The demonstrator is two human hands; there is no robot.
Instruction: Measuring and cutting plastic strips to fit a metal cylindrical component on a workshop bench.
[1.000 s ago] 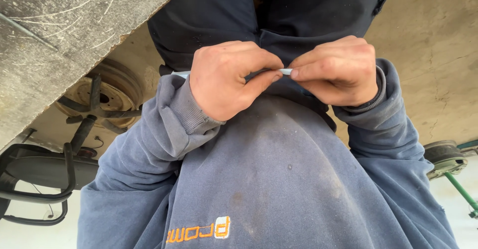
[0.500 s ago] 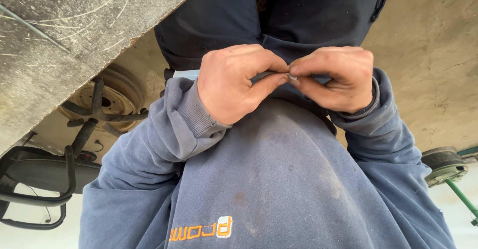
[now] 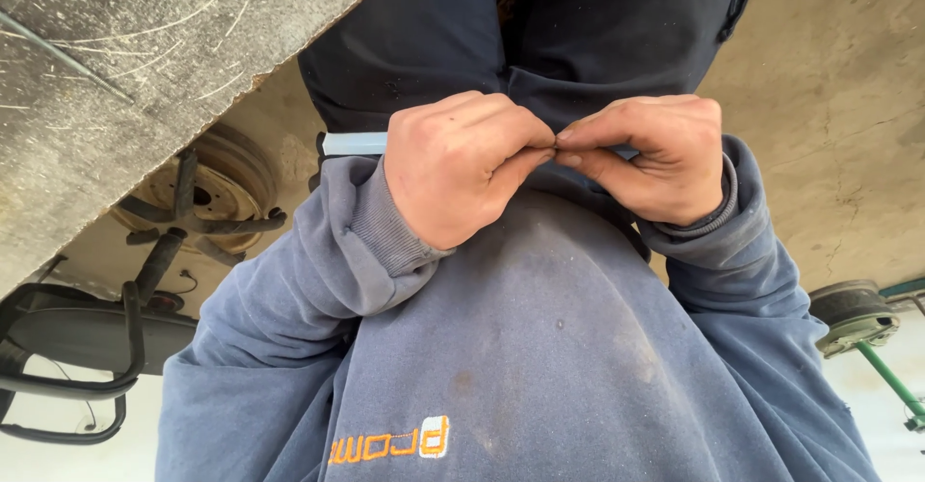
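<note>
Both hands are raised in front of my dark trousers (image 3: 597, 29), above the belly of my blue sweatshirt (image 3: 520, 347). My left hand (image 3: 462, 164) is closed around a thin pale blue strip (image 3: 355, 143), whose end sticks out to the left past the knuckles. My right hand (image 3: 655, 154) pinches thumb and forefinger right against the left fingertips. The piece of strip between the two hands is hidden by the fingers.
A scratched grey slab (image 3: 125, 77) fills the upper left. Below it on the concrete floor (image 3: 838, 116) lie a rusty brake drum (image 3: 198, 198) and a black metal frame (image 3: 77, 366). A round grey part on a green rod (image 3: 853, 313) stands at the right.
My hands have drawn together until the fingertips meet. The short pale piece that showed between them is now covered.
</note>
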